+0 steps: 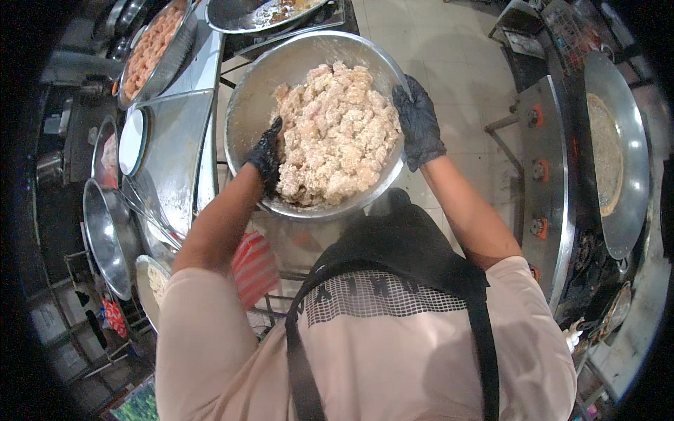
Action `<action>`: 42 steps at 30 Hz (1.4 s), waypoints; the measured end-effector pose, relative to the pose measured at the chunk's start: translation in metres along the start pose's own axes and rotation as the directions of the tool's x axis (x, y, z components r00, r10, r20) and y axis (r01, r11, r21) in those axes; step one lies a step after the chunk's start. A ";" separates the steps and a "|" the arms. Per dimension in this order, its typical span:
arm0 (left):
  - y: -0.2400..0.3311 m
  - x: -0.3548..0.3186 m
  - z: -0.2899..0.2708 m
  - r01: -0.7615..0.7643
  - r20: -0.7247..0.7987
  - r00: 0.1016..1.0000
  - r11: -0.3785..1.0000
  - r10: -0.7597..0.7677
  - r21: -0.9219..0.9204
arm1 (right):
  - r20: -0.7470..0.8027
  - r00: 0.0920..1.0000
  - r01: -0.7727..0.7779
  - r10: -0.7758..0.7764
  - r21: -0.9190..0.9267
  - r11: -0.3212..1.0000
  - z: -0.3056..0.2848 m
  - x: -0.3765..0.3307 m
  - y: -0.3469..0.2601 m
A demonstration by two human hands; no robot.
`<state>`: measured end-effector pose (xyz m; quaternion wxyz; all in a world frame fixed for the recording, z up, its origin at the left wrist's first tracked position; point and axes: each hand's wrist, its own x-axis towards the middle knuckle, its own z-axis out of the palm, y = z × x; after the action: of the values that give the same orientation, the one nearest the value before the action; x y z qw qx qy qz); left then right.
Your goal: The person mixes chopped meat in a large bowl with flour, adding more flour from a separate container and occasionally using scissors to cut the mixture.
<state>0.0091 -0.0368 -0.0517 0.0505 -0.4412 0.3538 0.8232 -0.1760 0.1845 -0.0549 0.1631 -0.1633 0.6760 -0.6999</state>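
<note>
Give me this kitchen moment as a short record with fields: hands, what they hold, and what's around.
left hand: black glove, inside the bowl, on the breaded pieces
right hand: black glove, grip on the rim
steel bowl: large, held up in front of the person
left side: steel counter, tray of pink pieces, white plate
right side: wok on a burner

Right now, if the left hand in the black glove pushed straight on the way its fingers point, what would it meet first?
The left hand points into the steel bowl, so probably the heap of floured pieces it already touches; depth is unclear.
</note>
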 end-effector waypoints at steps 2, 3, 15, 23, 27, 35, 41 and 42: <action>-0.006 0.060 -0.047 -0.075 0.051 0.996 0.996 0.073 0.050 | 0.012 1.000 -0.016 0.016 0.019 1.000 0.003 -0.009 -0.009; -0.004 0.065 -0.036 -0.134 0.058 0.990 0.990 0.131 0.050 | -0.012 1.000 -0.021 0.021 -0.003 1.000 -0.001 -0.009 -0.008; 0.057 -0.066 0.089 -0.526 0.354 0.842 0.476 0.407 0.705 | -0.101 0.995 0.005 -0.002 0.034 0.999 0.002 -0.017 -0.008; 0.071 -0.094 0.053 -0.351 0.182 0.908 0.449 0.377 0.822 | -0.033 0.996 -0.078 0.088 0.234 0.969 0.000 -0.017 -0.006; 0.053 -0.029 -0.050 0.031 -0.206 0.970 0.769 0.132 0.638 | -0.054 0.997 -0.042 0.051 0.161 0.986 0.004 -0.023 -0.015; 0.030 0.089 -0.003 -0.149 0.069 0.986 0.987 0.153 -0.065 | -0.056 0.989 -0.127 0.133 0.104 0.986 0.001 -0.024 -0.024; 0.035 0.070 0.016 -0.207 0.329 0.925 0.978 0.190 0.018 | -0.155 0.987 -0.021 0.044 0.150 0.988 0.006 -0.027 -0.023; 0.045 0.029 0.039 -0.365 0.330 0.907 0.877 0.260 0.312 | -0.132 0.991 -0.006 0.022 0.115 0.993 0.004 -0.024 -0.019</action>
<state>-0.0527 -0.0525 -0.0353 0.0464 -0.2402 0.5575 0.7933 -0.1530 0.1928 -0.0363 0.1316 -0.1018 0.6452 -0.7457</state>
